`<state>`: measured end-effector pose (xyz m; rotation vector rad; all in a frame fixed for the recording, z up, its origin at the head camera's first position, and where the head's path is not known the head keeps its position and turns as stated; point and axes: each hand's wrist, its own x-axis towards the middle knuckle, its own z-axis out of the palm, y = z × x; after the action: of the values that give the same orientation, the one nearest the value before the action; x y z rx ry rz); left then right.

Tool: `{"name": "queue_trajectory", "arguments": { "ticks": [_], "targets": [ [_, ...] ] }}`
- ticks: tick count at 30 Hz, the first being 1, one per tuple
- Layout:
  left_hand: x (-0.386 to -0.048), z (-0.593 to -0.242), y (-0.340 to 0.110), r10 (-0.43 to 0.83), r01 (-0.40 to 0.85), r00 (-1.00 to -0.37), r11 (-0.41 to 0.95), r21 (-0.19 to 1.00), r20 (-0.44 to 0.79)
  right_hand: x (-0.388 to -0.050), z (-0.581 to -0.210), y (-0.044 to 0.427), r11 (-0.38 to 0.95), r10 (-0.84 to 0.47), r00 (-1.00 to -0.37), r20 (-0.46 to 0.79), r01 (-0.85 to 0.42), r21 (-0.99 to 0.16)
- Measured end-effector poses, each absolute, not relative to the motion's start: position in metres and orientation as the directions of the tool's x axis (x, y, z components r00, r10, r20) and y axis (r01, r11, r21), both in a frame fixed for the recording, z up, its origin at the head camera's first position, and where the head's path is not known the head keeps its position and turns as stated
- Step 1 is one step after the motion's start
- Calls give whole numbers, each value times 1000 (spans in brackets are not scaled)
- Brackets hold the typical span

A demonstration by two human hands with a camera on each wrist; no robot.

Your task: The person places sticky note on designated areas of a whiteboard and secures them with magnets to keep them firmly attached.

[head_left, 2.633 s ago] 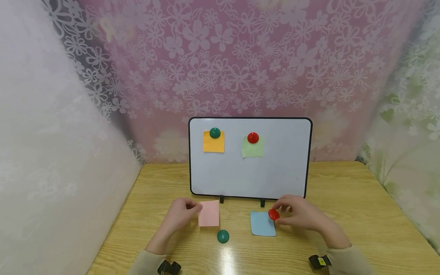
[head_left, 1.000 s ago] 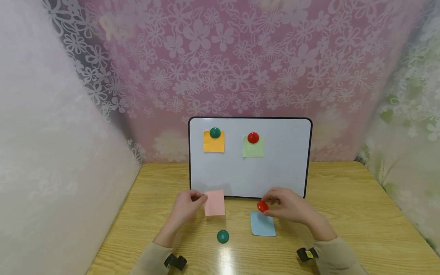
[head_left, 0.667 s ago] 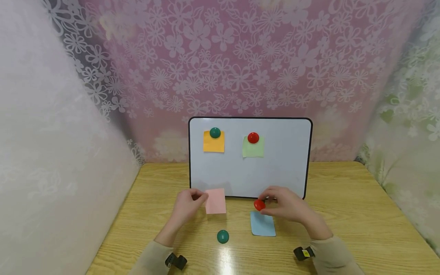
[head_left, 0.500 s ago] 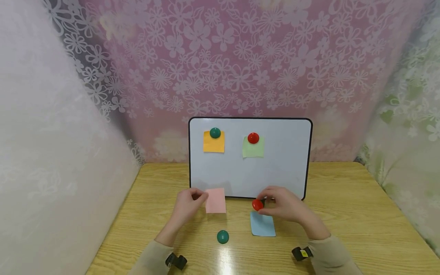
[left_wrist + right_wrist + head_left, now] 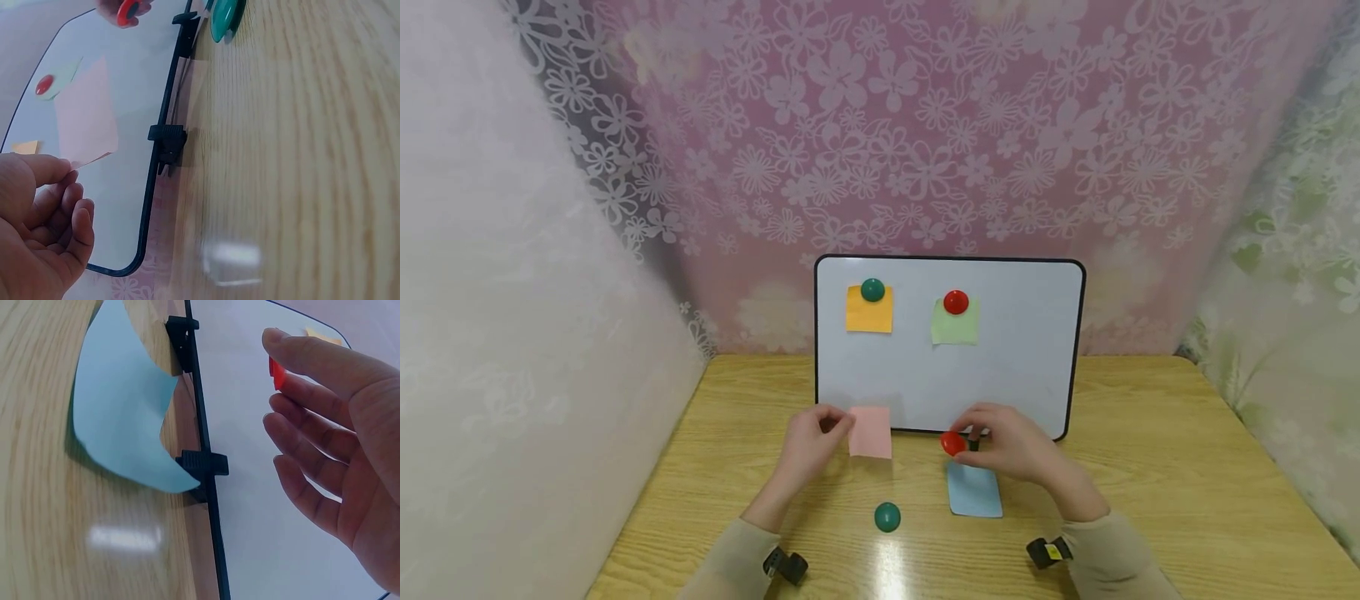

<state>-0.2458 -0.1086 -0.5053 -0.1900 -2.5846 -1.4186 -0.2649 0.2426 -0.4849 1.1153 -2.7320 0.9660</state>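
The pink note (image 5: 871, 433) is pinched near its upper left corner by the thumb and finger of the left hand (image 5: 808, 437), whose other fingers are loosely bent. It is held up in front of the lower left part of the whiteboard (image 5: 1022, 367); whether the 2 are touching cannot be told. The note is judged to be light, soft and easily creased, best taken by an edge or corner so that its face is left flat.

The loose red magnet (image 5: 952, 443) is held at its rim between the thumb and fingers of the right hand (image 5: 1015, 442), near the far edge of the blue note (image 5: 975, 492). Being smooth and domed, it is judged to be hard and rather slippery, more securely gripped round the rim than on the dome.

The blue note is laid on the wooden surface (image 5: 1150, 467), its edge curled upward; it could be lifted by that raised edge. The loose green magnet (image 5: 887, 517) is set nearer the person.

No container is seen. On the whiteboard, the orange note (image 5: 868, 318) is pinned by 1 mounted green magnet (image 5: 872, 290), the pale green note (image 5: 955, 331) by 1 mounted red magnet (image 5: 956, 302).
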Motion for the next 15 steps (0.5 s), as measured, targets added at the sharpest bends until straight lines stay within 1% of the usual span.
{"name": "queue_trajectory", "arguments": {
  "ticks": [7,15],
  "targets": [
    [-249,-507,-110,24,215,-970,540,814,240,-267,-482,234,570,-600,-761,248,-624,-535],
    [-252,-508,-111,11,237,-962,534,812,274,-269,-477,224,569,-600,-738,309,-665,-484]
  ]
}}
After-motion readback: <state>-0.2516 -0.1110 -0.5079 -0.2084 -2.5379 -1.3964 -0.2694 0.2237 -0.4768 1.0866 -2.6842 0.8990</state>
